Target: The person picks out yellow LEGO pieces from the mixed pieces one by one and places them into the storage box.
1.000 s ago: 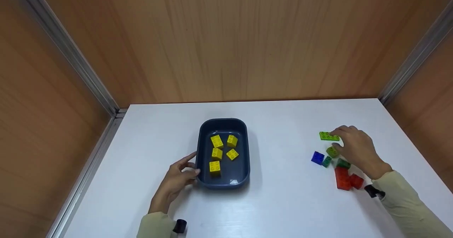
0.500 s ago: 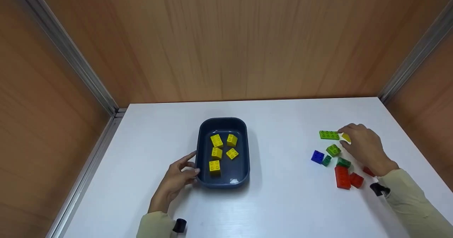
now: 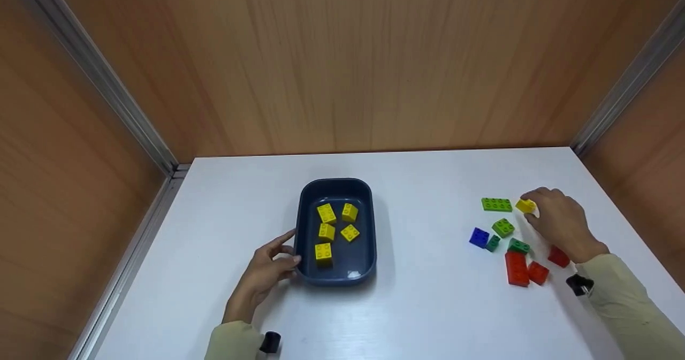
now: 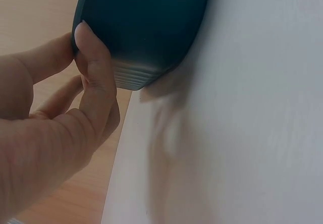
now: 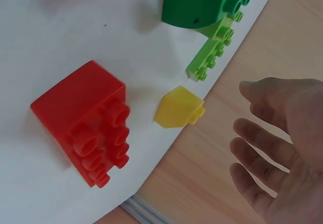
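My left hand point(image 3: 269, 269) holds the left side of a dark blue rectangular tray point(image 3: 371, 231), its thumb point(image 4: 91, 45) at the rim in the left wrist view. Several yellow toy bricks point(image 3: 326, 214) lie inside the tray. At the right of the table my right hand point(image 3: 559, 218) hovers by another yellow brick point(image 3: 525, 205), thumb and fingers apart around it in the head view. The right wrist view shows that yellow brick point(image 5: 179, 108) standing on the table with a gap between it and the fingers point(image 5: 260, 138).
Left of the right hand lie a lime eight-stud brick point(image 3: 496, 205), a smaller lime brick point(image 3: 503, 227), a blue brick point(image 3: 479, 237) and two green bricks point(image 3: 518, 246). Red bricks point(image 3: 517, 269) sit nearer the front. Wooden panels point(image 3: 342, 66) enclose the white table point(image 3: 428, 306).
My right hand has moved right, away from the lime bricks, uncovering the yellow brick and a red brick near the wrist. The left hand and the tray stay nearly still.
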The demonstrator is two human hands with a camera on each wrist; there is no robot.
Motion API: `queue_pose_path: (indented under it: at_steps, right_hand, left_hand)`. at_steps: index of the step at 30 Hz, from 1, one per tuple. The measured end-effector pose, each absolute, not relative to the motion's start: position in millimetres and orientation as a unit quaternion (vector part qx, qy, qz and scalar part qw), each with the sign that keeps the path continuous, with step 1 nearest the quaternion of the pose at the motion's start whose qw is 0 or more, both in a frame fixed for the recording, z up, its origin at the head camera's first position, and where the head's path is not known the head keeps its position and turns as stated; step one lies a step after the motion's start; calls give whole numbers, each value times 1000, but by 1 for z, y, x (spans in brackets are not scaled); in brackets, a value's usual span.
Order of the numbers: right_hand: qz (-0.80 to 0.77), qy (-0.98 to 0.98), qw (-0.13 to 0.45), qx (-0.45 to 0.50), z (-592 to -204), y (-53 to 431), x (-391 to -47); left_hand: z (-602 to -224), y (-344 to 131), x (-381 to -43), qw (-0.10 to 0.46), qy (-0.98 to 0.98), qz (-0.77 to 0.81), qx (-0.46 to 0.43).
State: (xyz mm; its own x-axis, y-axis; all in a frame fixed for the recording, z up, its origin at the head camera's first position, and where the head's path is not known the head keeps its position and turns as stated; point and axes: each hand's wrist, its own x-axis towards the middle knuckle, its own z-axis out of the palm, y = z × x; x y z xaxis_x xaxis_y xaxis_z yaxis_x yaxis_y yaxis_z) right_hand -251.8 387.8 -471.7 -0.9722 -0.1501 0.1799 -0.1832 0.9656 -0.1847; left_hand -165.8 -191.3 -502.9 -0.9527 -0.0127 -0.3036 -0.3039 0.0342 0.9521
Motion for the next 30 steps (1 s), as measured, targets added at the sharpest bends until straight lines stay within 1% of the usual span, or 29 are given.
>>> queue_pose_path:
  at_steps: [13,21,30]
  right_hand:
    - [83,-992,58,81,-475,401,-261]
    - [73,-994,25,79,-475,406,-271]
    - [58,-995,3,83,-474,408,-276]
  left_hand:
    - [-504,-192,-166,108,711,687,-110]
    - [-504,-192,-165,106,714,683,-114]
    - [-504,-192,-165,106,716,680,-114]
